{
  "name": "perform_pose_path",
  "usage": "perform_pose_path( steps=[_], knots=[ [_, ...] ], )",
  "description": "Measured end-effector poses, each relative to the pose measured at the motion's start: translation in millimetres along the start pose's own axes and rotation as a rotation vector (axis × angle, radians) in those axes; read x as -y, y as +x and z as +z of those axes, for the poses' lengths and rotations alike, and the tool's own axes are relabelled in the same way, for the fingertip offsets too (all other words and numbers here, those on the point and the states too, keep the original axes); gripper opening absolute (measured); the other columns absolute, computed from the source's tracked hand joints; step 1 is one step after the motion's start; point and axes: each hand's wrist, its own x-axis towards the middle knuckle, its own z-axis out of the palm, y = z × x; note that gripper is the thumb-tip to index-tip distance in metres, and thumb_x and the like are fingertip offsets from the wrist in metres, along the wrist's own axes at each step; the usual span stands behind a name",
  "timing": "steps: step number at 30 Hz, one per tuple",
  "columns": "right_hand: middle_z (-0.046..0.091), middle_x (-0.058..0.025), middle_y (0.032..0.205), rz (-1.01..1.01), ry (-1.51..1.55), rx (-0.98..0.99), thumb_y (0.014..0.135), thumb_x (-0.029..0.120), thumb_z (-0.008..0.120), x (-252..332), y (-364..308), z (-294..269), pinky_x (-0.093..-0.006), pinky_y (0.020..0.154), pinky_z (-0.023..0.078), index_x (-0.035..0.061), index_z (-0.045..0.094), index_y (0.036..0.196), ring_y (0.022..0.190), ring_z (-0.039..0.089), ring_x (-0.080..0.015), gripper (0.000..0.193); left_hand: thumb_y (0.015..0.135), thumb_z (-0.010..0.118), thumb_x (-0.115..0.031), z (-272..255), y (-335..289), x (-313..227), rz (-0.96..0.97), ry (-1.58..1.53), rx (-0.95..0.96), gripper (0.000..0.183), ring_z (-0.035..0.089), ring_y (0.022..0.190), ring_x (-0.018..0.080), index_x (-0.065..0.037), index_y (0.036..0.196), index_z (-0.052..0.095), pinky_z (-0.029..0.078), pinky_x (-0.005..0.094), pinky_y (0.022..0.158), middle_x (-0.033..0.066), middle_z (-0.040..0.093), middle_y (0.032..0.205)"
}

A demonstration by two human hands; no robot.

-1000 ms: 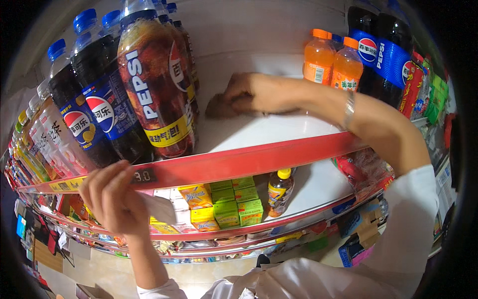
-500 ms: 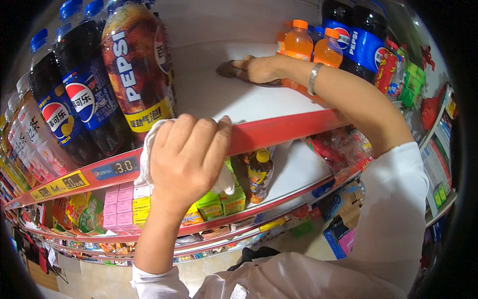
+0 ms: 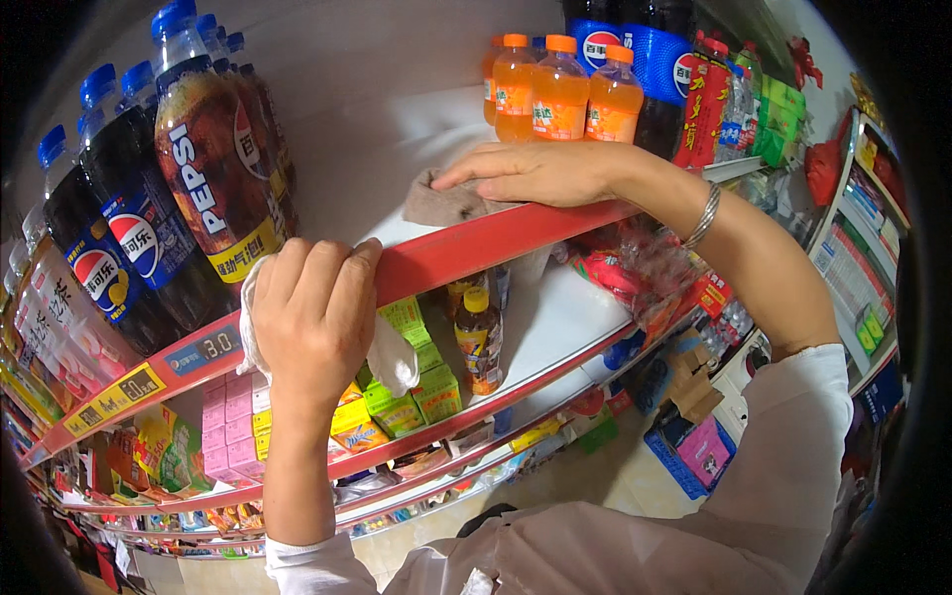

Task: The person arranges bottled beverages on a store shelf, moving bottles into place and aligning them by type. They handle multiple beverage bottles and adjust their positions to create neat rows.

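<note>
One white cloth [image 3: 395, 359] is gripped in your left hand [image 3: 315, 322] against the red shelf edge [image 3: 446, 250]; your right hand [image 3: 545, 174], fingers extended, lies unclenched over a brown cloth [image 3: 434, 204]. Press evenly, clear of the orange soda bottles [image 3: 557, 97] behind that hand.

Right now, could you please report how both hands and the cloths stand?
Left hand curled over red shelf edge, holding white cloth. Right hand flat on brown cloth, at upper shelf's front. Orange bottles close behind right hand.
</note>
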Motion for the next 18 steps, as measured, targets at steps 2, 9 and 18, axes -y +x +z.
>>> perform_pose_path(
  steps=[2,9,18],
  knots=[
    [0.043,-0.0126,0.154,0.057,0.132,0.022,0.109,0.022,0.038,-7,-11,-1,-0.0386,0.122,0.026,0.0133,0.047,0.150,0.145,0.037,-0.0276,0.043,0.072,0.076,-0.003,1,-1,-1,-0.003,0.001,-0.002,0.020,0.053,0.069,0.0219,-0.006,0.091,0.070,0.041,0.0365,0.060,0.0041,0.054,0.076],
    [0.049,-0.0138,0.149,0.046,0.047,-0.123,0.109,0.020,0.041,-23,-8,5,-0.0369,0.117,0.034,0.0104,0.046,0.151,0.139,0.045,-0.0277,0.043,0.072,0.074,-0.003,1,-1,-1,0.013,0.002,0.001,0.021,0.054,0.071,0.0225,-0.006,0.093,0.070,0.042,0.0368,0.062,0.0048,0.055,0.078],
    [0.059,-0.0159,0.142,0.057,-0.065,-0.240,0.107,0.023,0.048,-24,4,10,-0.0340,0.109,0.042,0.0033,0.054,0.143,0.129,0.056,-0.0269,0.042,0.071,0.069,0.004,-36,-10,-5,-0.022,0.013,-0.141,0.026,0.065,0.089,0.0270,-0.005,0.095,0.073,0.050,0.0376,0.074,0.0092,0.070,0.095]
  ],
)
